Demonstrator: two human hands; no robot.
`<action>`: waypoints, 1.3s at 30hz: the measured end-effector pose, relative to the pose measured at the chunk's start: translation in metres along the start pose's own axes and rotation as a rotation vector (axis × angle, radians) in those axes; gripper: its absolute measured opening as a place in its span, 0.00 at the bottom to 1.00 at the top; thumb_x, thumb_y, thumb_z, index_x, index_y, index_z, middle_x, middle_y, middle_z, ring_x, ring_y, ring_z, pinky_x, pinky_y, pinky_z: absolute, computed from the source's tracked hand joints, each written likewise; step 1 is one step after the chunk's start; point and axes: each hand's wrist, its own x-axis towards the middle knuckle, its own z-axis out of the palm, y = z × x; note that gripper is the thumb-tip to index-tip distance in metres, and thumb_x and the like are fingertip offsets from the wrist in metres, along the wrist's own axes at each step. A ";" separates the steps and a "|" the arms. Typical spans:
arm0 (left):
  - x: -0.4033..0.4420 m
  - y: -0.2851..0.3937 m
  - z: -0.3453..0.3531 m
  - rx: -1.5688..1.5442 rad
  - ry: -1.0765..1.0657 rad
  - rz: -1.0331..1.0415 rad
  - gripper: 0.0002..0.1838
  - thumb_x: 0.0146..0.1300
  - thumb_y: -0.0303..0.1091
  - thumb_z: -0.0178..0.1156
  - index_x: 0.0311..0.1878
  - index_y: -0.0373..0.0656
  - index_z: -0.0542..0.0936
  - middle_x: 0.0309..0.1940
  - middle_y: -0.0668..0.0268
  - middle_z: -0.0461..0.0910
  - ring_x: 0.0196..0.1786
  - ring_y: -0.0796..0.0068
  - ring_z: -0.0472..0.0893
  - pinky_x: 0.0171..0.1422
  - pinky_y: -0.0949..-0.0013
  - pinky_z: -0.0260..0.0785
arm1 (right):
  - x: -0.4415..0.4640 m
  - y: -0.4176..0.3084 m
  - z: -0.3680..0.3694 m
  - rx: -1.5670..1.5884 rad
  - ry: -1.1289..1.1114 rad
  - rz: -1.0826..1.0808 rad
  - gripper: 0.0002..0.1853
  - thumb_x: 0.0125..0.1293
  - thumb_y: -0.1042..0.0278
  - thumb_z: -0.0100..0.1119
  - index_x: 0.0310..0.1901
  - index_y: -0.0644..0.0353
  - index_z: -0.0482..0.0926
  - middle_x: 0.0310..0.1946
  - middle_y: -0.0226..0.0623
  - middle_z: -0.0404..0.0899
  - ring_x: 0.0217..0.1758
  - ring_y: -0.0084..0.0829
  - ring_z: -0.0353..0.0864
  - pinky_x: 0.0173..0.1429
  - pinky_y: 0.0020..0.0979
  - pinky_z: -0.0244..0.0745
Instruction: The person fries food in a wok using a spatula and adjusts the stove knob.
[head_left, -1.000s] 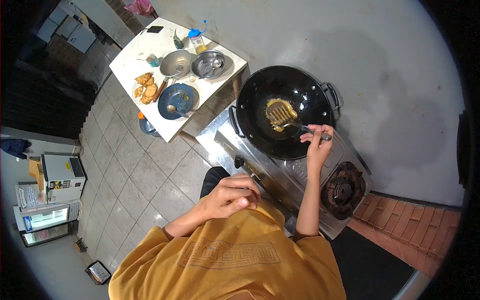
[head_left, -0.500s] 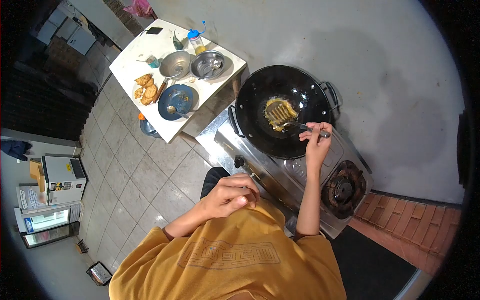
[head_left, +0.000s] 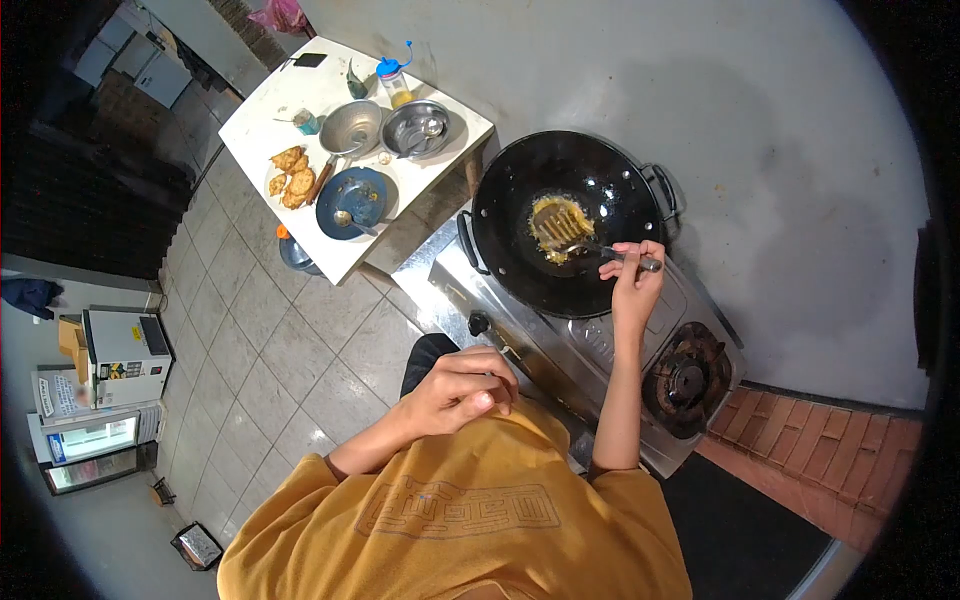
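My right hand (head_left: pixel 635 280) grips the handle of a slotted spatula (head_left: pixel 603 250) over the near rim of a black wok (head_left: pixel 520 180). The spatula's slotted head lies in a yellow, frothy-edged patch of food (head_left: pixel 548 243) in the bottom of the wok. Whether the food is on the blade or under it, I cannot tell. Against the front of the yellow shirt rests my left hand (head_left: pixel 465 393), its fingers curled in and nothing visible in them.
The wok sits on a steel gas stove (head_left: pixel 540 350) beside a bare burner (head_left: pixel 688 380). On the left, a white table (head_left: pixel 270 100) bears fried pieces (head_left: pixel 292 180), a blue plate (head_left: pixel 352 200), metal bowls (head_left: pixel 415 130) and a blue-capped bottle (head_left: pixel 394 85). A grey wall (head_left: pixel 780 120) stands behind.
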 end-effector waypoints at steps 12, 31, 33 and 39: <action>0.000 -0.001 -0.002 -0.001 -0.005 -0.006 0.36 0.78 0.53 0.40 0.26 0.34 0.83 0.32 0.57 0.82 0.36 0.63 0.79 0.43 0.63 0.70 | -0.001 -0.005 0.003 -0.005 0.002 0.008 0.04 0.77 0.73 0.46 0.43 0.62 0.63 0.38 0.41 0.79 0.24 0.24 0.80 0.29 0.24 0.76; 0.001 0.001 -0.002 -0.005 -0.003 -0.012 0.36 0.78 0.54 0.39 0.26 0.34 0.83 0.31 0.58 0.82 0.36 0.63 0.79 0.43 0.63 0.70 | 0.001 -0.005 0.002 -0.033 -0.003 0.007 0.04 0.77 0.72 0.46 0.43 0.62 0.64 0.38 0.42 0.79 0.24 0.24 0.80 0.28 0.24 0.76; 0.001 0.001 -0.002 -0.008 0.000 -0.015 0.36 0.78 0.54 0.40 0.26 0.34 0.83 0.31 0.58 0.82 0.36 0.63 0.79 0.43 0.63 0.70 | 0.002 -0.005 0.002 -0.035 -0.001 -0.004 0.04 0.77 0.72 0.46 0.43 0.62 0.64 0.38 0.42 0.79 0.24 0.24 0.80 0.28 0.24 0.76; 0.001 0.001 -0.002 0.000 0.003 -0.013 0.36 0.78 0.54 0.40 0.25 0.34 0.83 0.31 0.57 0.82 0.36 0.64 0.79 0.43 0.63 0.70 | 0.003 -0.001 0.001 -0.036 -0.004 0.000 0.04 0.77 0.73 0.46 0.43 0.62 0.64 0.38 0.41 0.79 0.24 0.24 0.80 0.28 0.24 0.76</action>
